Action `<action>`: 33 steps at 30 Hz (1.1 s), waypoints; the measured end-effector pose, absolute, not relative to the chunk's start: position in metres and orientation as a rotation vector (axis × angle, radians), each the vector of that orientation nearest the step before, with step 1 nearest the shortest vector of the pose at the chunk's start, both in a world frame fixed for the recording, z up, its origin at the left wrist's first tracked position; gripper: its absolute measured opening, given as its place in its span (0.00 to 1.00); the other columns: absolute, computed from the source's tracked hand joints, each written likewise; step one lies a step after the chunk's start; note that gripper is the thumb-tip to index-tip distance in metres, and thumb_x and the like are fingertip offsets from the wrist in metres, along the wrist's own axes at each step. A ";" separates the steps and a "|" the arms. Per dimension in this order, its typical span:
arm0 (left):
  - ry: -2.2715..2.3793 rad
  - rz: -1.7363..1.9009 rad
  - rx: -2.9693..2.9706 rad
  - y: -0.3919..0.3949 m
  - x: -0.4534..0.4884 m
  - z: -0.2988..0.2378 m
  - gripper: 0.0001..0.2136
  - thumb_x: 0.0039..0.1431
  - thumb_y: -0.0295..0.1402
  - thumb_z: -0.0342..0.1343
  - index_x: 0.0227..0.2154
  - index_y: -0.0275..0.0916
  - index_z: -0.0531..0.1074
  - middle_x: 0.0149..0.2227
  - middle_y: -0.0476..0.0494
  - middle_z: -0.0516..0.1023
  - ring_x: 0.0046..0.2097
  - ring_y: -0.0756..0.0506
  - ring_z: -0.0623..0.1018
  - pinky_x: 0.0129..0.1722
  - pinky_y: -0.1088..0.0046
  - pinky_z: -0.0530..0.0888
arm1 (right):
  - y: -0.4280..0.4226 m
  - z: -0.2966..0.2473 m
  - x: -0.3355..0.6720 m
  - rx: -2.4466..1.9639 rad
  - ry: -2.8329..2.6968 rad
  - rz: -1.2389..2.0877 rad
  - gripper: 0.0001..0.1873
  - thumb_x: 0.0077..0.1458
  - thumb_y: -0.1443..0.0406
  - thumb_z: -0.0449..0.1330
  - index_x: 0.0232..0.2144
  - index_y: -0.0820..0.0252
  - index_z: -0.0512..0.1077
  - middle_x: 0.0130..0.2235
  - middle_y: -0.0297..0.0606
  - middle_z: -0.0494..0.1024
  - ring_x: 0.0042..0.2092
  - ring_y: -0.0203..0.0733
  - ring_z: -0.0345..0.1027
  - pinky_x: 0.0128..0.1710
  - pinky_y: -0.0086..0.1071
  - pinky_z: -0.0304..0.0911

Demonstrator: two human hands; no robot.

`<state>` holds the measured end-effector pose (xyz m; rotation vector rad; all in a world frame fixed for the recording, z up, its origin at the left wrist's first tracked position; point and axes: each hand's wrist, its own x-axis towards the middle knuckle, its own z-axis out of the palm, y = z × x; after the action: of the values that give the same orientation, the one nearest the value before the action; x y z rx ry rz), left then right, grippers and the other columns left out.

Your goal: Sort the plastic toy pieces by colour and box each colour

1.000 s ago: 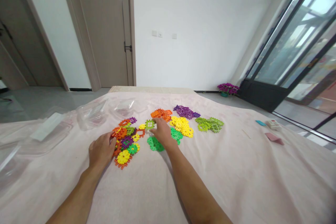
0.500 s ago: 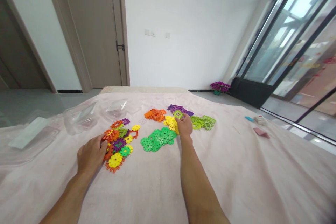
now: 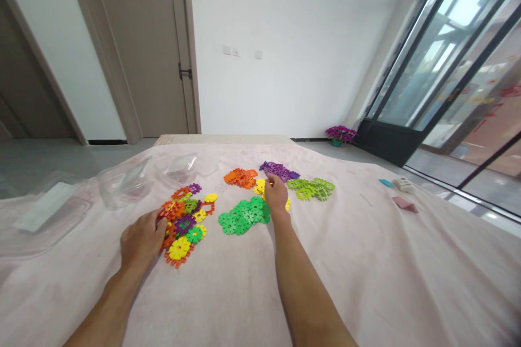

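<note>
My left hand (image 3: 142,238) rests on the cloth at the left edge of a mixed pile of plastic snowflake building pieces (image 3: 185,224). Its fingers are curled against the orange ones, and what lies between them is hidden. Over the yellow pieces (image 3: 260,187) hovers my right hand (image 3: 277,195), with thumb and index finger a little apart and no piece showing in them. Around it lie sorted piles: green pieces (image 3: 244,216), orange pieces (image 3: 241,178), purple pieces (image 3: 280,170) and light green pieces (image 3: 313,190).
Clear plastic containers (image 3: 122,184) stand along the left side of the pale pink tablecloth (image 3: 366,260). Toward the right lie a blue item (image 3: 386,183), a small white box (image 3: 402,185) and a pink piece (image 3: 405,205). Purple flowers (image 3: 341,134) stand on the floor beyond.
The light green piece has left my right hand and joined the light green pile. That hand has drawn back slightly to the left. My left hand has stayed in place.
</note>
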<state>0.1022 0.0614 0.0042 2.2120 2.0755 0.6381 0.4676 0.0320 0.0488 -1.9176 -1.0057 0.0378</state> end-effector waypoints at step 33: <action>2.071 0.671 2.221 0.059 0.106 0.006 0.23 0.68 0.39 0.39 0.57 0.38 0.70 0.57 0.37 0.76 0.58 0.38 0.73 0.58 0.59 0.64 | 0.046 0.048 0.395 -1.534 -1.958 0.368 0.02 0.54 0.70 0.64 0.32 0.61 0.77 0.36 0.35 0.75 0.38 0.37 0.68 0.40 0.29 0.60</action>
<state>0.1057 0.0589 0.0059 2.2211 2.0708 0.6714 0.3948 0.0462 0.0484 -1.5343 -1.9576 0.3677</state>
